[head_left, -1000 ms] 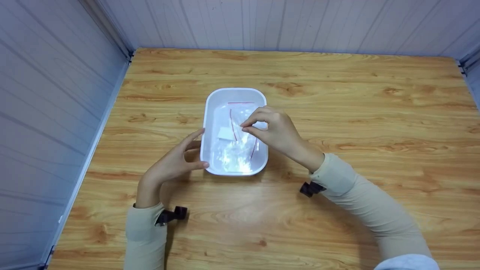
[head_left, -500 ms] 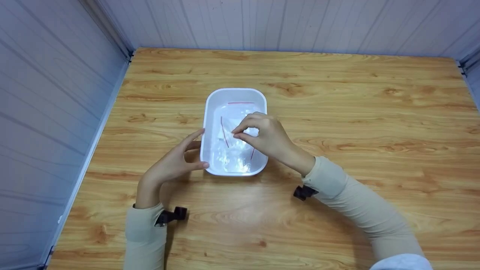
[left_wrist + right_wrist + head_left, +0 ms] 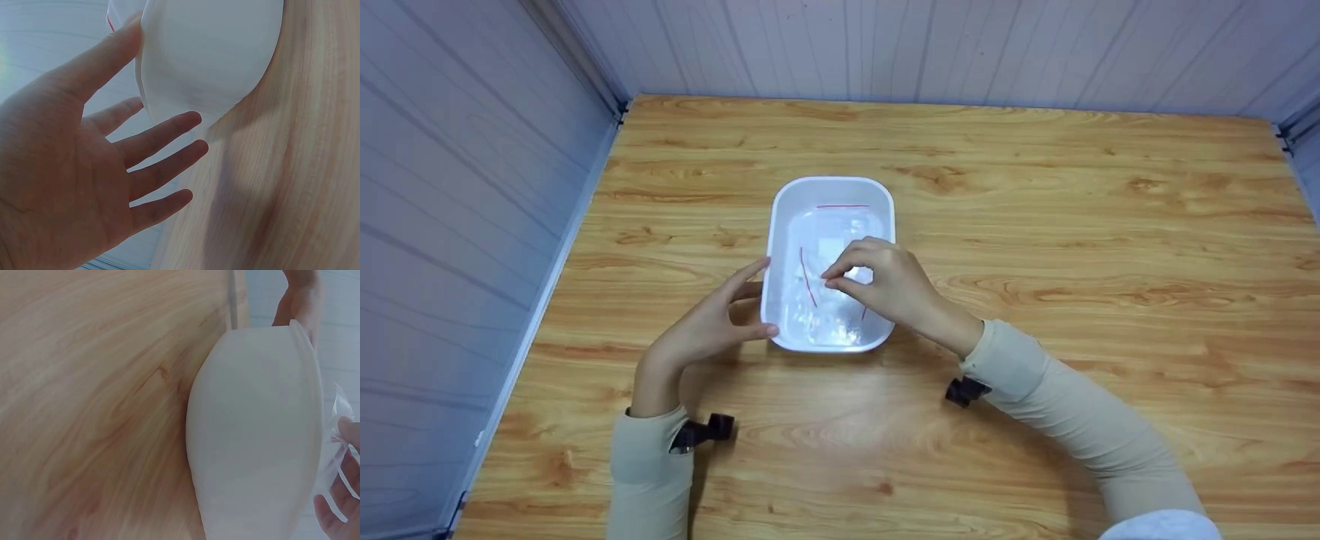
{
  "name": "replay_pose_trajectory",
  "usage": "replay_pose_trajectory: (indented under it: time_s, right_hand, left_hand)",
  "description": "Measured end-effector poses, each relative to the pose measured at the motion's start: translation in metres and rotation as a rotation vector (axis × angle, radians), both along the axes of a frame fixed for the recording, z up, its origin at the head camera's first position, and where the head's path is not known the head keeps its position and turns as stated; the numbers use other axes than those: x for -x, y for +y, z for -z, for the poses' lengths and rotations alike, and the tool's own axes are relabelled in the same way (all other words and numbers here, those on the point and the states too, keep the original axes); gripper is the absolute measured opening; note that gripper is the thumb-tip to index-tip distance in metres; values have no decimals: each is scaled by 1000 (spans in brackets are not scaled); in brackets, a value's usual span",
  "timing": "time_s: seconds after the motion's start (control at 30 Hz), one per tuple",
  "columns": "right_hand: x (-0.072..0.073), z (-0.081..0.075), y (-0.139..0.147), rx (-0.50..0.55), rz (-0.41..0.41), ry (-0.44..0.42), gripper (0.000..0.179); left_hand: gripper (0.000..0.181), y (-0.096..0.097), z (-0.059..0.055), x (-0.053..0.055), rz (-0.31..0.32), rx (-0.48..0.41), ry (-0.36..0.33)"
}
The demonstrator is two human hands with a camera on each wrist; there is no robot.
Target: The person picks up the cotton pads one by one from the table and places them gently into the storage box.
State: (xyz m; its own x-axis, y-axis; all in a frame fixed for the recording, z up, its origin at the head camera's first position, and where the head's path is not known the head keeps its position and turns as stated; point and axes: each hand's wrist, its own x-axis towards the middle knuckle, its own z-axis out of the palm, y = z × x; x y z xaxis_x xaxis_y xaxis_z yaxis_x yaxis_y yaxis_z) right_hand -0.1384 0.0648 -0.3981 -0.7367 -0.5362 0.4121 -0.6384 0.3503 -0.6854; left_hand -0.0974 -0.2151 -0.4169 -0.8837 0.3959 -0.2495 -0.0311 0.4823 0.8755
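Observation:
A white plastic tub [image 3: 796, 189] stands on the wooden table. My right hand [image 3: 889, 279] is over it, pinching a clear zip-lock bag [image 3: 341, 405] between thumb and index finger. The held bag's red seal line slants left of those fingertips in the head view. More clear bags lie in the tub; one has its red seal line [image 3: 842, 206] near the far end, another seal line [image 3: 864, 313] shows at lower right, partly hidden by my hand. My left hand [image 3: 697, 324] rests at the tub's left side, thumb tip on the rim, fingers straight and spread along the outer wall.
The table [image 3: 1072, 225] spreads wide around the tub. Pale panelled walls [image 3: 885, 49] border its back and left side. A black wrist camera [image 3: 705, 431] sits on the left sleeve, and another camera [image 3: 966, 390] on the right.
My right hand has moved left and toward me over the tub, carrying the pinched bag with it. The left hand and the tub have stayed in place.

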Motion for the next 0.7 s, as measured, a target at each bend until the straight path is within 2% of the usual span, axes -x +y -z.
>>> replay_pose_trajectory:
  time_s: [0.47,0.7]
  right_hand:
    - [-1,5,0,-5,-11,-16,9]
    - [-3,6,5,25,-15,-31,11]
  left_hand:
    - [96,0,1,0,4,4,9]
    - [93,1,2,0,-4,20,9]
